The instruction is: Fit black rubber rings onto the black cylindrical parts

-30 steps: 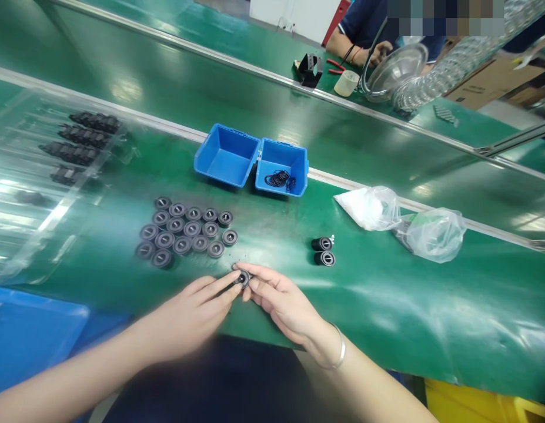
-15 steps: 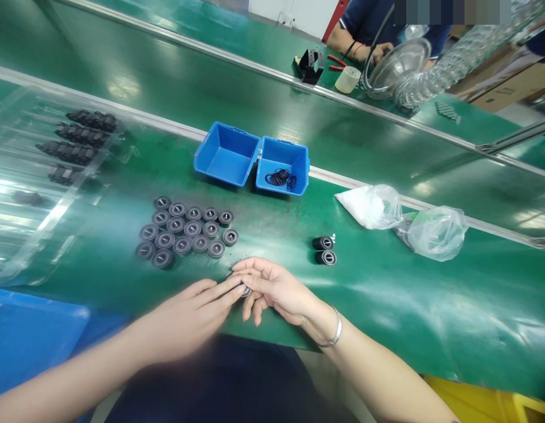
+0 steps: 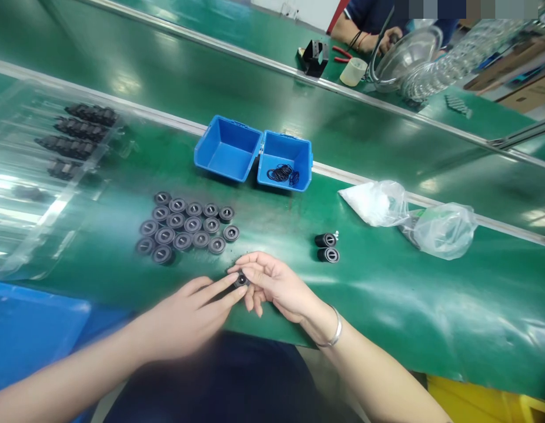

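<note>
Between my two hands, just above the near edge of the bench, is a small round black part (image 3: pixel 241 280) with a hole in its centre. My left hand (image 3: pixel 199 308) has its fingertips closed on the part's left side. My right hand (image 3: pixel 272 285) grips it from the other side with thumb and fingers. Left of and beyond my hands, several similar round black parts (image 3: pixel 193 225) stand upright in rows. To the right, two black cylinders (image 3: pixel 328 255) lie on their sides, with small white bits (image 3: pixel 336 235) beside them.
Two blue bins (image 3: pixel 228 150) stand at the back; the right one holds black rings (image 3: pixel 280 173). Plastic bags (image 3: pixel 444 230) lie at right. A clear tray (image 3: pixel 56 208) with black parts is at left. Across the divider, a person's hand (image 3: pixel 389 40) is near a clear hood (image 3: pixel 407 56).
The round part between my fingers now shows its face and centre hole, where fingers mostly covered it before. Both hands stay at nearly the same spot; the view has shifted slightly.
</note>
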Motion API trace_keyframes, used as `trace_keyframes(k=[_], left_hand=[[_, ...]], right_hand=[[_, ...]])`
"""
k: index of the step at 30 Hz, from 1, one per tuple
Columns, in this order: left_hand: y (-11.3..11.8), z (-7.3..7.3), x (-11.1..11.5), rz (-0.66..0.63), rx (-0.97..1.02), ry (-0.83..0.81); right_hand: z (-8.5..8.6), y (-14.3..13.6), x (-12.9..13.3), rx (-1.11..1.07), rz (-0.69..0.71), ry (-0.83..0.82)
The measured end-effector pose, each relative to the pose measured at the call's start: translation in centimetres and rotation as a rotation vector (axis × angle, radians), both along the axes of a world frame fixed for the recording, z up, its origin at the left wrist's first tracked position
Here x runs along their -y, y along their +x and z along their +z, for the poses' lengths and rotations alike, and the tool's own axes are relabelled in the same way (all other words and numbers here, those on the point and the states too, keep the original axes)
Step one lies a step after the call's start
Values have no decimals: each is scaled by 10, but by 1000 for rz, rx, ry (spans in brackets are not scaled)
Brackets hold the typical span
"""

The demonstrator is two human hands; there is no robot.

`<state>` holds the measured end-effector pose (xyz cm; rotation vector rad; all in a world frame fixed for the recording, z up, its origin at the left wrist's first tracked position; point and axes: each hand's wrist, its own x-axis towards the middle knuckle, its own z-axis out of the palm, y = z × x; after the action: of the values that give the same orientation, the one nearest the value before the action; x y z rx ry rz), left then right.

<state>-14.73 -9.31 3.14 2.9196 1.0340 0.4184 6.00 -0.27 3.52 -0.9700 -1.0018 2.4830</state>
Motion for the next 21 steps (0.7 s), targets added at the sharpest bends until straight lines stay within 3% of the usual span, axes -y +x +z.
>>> trace_keyframes(k=[4, 14, 21], left_hand=[[5, 3, 0, 33, -2, 16], [5, 1, 0, 19, 82, 65], [7, -2, 3, 23, 4, 47]], right_hand=[[0, -1, 1, 63, -20, 55], [4, 0, 1, 24, 41, 4], [2, 2, -1, 0, 67, 20]])
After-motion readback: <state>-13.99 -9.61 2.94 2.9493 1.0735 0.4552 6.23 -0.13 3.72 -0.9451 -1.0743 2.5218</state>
